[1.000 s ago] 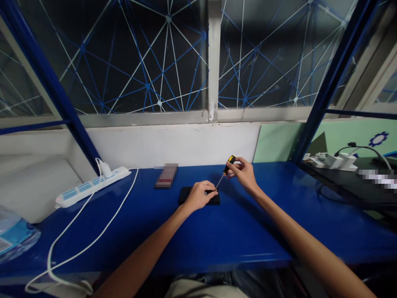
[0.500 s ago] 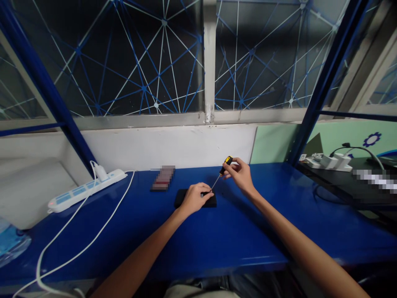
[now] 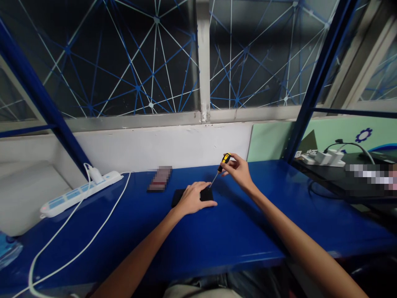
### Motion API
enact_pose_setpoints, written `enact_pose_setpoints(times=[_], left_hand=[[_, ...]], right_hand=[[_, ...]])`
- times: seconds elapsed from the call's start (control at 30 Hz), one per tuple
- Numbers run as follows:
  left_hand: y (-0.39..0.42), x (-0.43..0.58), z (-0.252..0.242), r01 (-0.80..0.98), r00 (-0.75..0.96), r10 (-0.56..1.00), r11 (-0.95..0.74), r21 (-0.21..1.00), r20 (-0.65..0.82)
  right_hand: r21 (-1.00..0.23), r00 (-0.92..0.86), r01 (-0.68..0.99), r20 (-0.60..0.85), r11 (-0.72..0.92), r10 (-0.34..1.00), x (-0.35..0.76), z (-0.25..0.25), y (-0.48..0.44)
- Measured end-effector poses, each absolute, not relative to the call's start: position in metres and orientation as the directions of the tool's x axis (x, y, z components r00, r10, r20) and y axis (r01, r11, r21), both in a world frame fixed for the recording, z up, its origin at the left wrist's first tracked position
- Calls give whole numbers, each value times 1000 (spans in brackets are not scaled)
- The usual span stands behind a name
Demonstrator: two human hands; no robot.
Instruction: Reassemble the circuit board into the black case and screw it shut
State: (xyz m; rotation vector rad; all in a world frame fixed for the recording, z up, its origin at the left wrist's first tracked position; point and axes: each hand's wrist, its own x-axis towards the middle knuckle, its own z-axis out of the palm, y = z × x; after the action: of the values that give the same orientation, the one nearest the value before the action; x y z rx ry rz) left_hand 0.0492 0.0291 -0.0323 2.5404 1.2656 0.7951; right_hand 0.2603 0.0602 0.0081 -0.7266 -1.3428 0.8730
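A flat black device (image 3: 205, 194) lies on the blue table (image 3: 217, 231). My left hand (image 3: 192, 198) rests on top of it, fingers curled over its far edge, holding it down. My right hand (image 3: 238, 170) pinches a small screwdriver (image 3: 221, 164) with a yellow and black handle. Its thin shaft slants down to the left, and the tip meets the device's right far corner, just by my left fingertips.
A blurred small flat object (image 3: 159, 179) lies behind the device. A white power strip (image 3: 79, 193) with a plug and trailing white cable (image 3: 58, 240) sits at the left. A black side table (image 3: 347, 178) with chargers stands at the right. A wall and window are behind.
The view has drifted, so everything sits slightly further left. My left hand has spread a little over the device; the screwdriver stays at the same corner.
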Motion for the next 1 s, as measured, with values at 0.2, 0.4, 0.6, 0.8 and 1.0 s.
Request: enact_pose_setpoints(times=[0.2,0.4,0.6,0.8,1.0], left_hand=[[28,46,-29,677,528,785,-620,397,326],[28,38,-19,596,391,825,-565,571,408],[28,35,-11,482,334,845,-534,695,417],[27,36,-10,466,334,847,-529,709,413],[27,35,-10,465,330,840,-542,700,431]], right_hand=[[-852,83,-110,505,512,859,272,12,65],[-827,185,-37,546,561,817,278,11,68],[-817,224,-18,559,577,799,274,8,69],[-823,226,-12,551,567,804,270,4,70],[-821,234,1,556,572,798,269,4,68]])
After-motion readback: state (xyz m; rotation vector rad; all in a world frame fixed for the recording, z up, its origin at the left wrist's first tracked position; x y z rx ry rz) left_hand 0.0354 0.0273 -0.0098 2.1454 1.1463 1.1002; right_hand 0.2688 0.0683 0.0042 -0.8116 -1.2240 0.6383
